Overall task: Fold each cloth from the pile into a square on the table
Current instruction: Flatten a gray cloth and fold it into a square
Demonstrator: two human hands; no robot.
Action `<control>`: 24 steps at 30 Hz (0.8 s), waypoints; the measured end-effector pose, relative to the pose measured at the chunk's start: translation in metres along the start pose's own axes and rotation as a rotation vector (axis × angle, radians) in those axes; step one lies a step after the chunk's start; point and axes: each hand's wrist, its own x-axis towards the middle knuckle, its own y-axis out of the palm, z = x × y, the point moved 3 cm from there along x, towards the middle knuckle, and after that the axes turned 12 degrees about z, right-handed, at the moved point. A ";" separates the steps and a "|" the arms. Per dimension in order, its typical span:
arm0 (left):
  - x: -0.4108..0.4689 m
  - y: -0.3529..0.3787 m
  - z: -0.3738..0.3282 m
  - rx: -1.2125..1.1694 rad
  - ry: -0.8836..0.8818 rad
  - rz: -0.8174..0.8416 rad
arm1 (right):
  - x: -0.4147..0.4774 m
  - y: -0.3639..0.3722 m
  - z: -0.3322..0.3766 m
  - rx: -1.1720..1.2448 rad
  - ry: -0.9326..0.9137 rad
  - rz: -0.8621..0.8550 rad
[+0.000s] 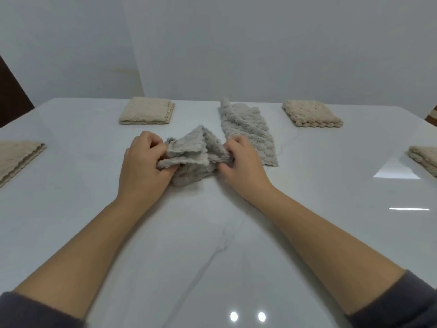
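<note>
Our left hand [144, 159] and right hand [241, 159] grip the bunched grey cloth [191, 157], fingertips buried in its folds.

Crumpled cloth [191, 157] centre table [212, 233]; second cloth [248, 131] behind-right.

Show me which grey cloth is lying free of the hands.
The long grey cloth stretched out beyond the right hand; the crumpled grey cloth is gripped between that hand and the left hand.
</note>
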 end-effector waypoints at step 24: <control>-0.084 -0.035 0.009 -0.011 -0.499 0.020 | -0.124 -0.058 0.025 -0.377 -0.510 -0.174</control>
